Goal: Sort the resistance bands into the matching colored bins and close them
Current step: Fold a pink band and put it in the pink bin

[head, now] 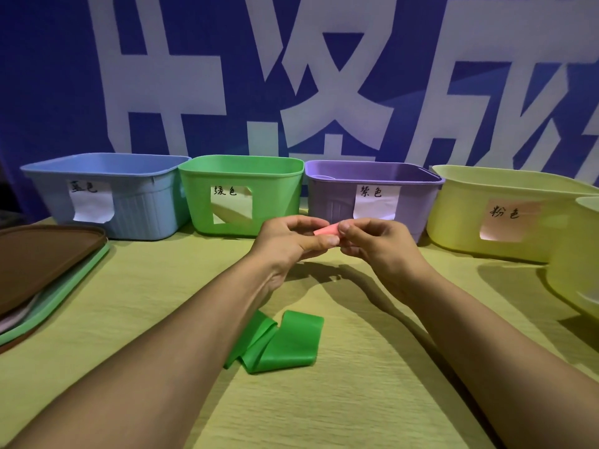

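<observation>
Above the desk (372, 384), in front of the bins: both hands meet in mid-air over a small pink band (325, 229).
Left hand (288, 241): fingers and thumb curled round the band's left end, pinching it.
Right hand (372, 244): thumb and fingertips clamped on the band's right end; the two grips nearly touch.
Pink band: mostly hidden between the fingers, only a short folded stretch shows; its long axis runs left to right, tilted a little up toward the right hand.
Target, as I judge it: the yellow bin (486, 218) at the right, whose paper label reads pink; it stands open, to the right of and beyond the hands.
Nearer hand: the right, which sits closer to that bin, so it looks the natural one to carry the band over.
Between hands and target: the purple bin (327, 202) stands just behind the band.
Green band (282, 345): lying folded on the desk, near the person, partly under the left forearm.
Green bin (240, 205): open, behind the left hand.
Blue bin (146, 205): open, far left.
Lids (48, 264): stacked at the left edge of the desk, not yet on any bin.
</observation>
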The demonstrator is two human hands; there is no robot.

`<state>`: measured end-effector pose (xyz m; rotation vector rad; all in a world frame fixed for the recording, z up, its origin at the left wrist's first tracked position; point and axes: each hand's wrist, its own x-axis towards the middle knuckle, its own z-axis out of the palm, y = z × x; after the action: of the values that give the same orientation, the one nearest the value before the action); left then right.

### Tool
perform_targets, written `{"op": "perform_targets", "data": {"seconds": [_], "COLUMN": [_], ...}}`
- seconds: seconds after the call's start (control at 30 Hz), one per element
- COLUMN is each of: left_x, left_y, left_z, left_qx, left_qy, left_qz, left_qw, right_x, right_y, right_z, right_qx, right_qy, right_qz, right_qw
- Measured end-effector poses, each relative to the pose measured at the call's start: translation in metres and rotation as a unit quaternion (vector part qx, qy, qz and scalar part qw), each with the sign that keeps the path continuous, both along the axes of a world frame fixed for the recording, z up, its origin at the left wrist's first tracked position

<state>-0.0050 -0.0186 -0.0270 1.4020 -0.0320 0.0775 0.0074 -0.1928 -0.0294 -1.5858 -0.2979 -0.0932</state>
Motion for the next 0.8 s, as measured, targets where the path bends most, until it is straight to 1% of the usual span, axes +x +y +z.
{"op": "perform_targets", "data": {"seconds": [0.1, 0.17, 0.3, 0.37, 0.47, 0.6, 0.8], "left_x": [-0.001, -0.002, -0.002, -0.003, -0.003, -0.002, -0.004], "left_y": [0.0, 0.0, -0.002, -0.004, -0.004, -0.002, -0.004], "left_z": [-0.001, -0.002, 0.0, 0.001, 0.002, 0.002, 0.0], "left_qx": [0.006, -0.01, -0.088, -0.124, -0.13, -0.101, -0.077], "left_qy": [-0.011, -0.021, -0.045, -0.051, -0.05, -0.047, -0.045], "left_qz": [-0.001, 0.0, 0.005, 0.007, 0.012, 0.0, -0.05], "left_qw": [1.0, 1.0, 0.995, 0.991, 0.99, 0.994, 0.995], "right_x": [-0.002, -0.004, -0.01, -0.012, -0.013, -0.015, -0.01], "right_y": [0.001, 0.003, 0.005, 0.006, 0.006, 0.003, -0.004], "right_z": [0.001, 0.002, 0.007, 0.01, 0.011, 0.009, 0.005], "right_qx": [0.03, 0.066, 0.169, 0.197, 0.177, 0.15, 0.139], "right_qy": [0.013, 0.029, 0.086, 0.111, 0.128, 0.134, 0.118], "right_qz": [0.005, 0.015, 0.082, 0.113, 0.129, 0.125, 0.105], "right_qw": [0.999, 0.997, 0.978, 0.968, 0.967, 0.972, 0.977]}}
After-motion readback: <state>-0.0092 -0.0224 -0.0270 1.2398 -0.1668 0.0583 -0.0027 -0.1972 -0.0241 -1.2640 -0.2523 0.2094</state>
